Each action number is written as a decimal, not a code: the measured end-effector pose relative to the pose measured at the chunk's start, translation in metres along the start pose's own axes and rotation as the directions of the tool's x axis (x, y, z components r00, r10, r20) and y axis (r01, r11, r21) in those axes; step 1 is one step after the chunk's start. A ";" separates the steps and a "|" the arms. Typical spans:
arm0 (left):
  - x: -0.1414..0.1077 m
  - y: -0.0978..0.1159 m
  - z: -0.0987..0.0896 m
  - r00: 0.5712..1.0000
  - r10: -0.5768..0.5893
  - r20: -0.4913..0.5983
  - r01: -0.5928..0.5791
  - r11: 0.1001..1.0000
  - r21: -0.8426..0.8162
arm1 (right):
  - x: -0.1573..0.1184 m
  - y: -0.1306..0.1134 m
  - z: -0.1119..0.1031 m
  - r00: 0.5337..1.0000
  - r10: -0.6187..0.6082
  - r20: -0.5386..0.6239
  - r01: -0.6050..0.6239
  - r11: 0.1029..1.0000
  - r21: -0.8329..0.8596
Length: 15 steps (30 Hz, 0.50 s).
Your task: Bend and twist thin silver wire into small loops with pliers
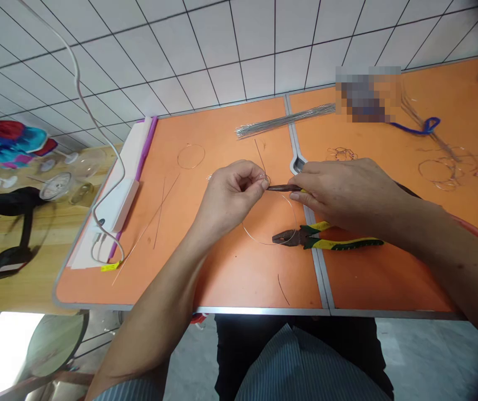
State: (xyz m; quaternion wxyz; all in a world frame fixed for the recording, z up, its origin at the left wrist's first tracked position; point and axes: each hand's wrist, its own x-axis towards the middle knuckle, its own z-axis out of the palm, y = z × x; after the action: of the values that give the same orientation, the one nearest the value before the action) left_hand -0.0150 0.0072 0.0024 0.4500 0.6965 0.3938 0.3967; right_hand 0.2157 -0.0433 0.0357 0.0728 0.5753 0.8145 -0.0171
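Observation:
My left hand (230, 197) pinches the top of a thin wire loop (295, 220) between thumb and fingers, above the orange table (230, 267). My right hand (347, 195) grips a slim dark tool (282, 188), whose tip touches the wire at my left fingertips. Below my right hand, a pair of yellow-and-green-handled pliers (326, 236) lies on the table, its jaws inside the curve of the loop. My hands hide the loop's upper part and the tool's handle.
A bundle of straight wires (284, 121) lies at the back, with a wire ring (191, 156) to its left. Tangled wire shapes (443, 172) and a blue cord (420, 128) lie right. Loose wires (149, 223) and a white box (117, 206) lie left. A tiled wall stands behind.

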 end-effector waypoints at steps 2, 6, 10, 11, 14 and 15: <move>0.000 0.001 0.000 1.000 -0.011 0.008 0.011 1.000 0.016 | 0.000 0.001 0.000 0.999 -0.001 0.034 0.001 1.000 -0.002; 0.000 0.002 -0.001 1.000 -0.028 0.006 0.028 1.000 0.000 | 0.000 0.000 -0.002 0.998 0.008 0.063 -0.008 1.000 -0.004; 0.000 0.002 -0.001 1.000 -0.031 0.000 0.031 0.999 -0.012 | 0.001 -0.002 -0.004 0.998 0.020 0.063 -0.021 1.000 0.010; 0.000 0.002 -0.001 0.999 -0.032 -0.001 0.032 0.999 -0.015 | 0.002 -0.002 -0.004 0.997 0.027 0.066 -0.028 1.000 0.011; 0.000 0.003 0.000 0.999 -0.038 0.004 0.038 0.999 -0.021 | 0.003 -0.002 -0.003 0.995 0.049 0.088 -0.050 0.999 0.006; 0.000 0.004 0.000 0.999 -0.040 0.005 0.040 0.999 -0.022 | 0.003 -0.001 -0.002 0.994 0.054 0.091 -0.055 0.999 0.004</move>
State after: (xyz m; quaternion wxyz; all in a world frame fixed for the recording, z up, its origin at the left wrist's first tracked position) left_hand -0.0145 0.0057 0.0058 0.4664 0.6844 0.4020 0.3904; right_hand 0.2130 -0.0404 0.0371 0.1083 0.5961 0.7944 -0.0440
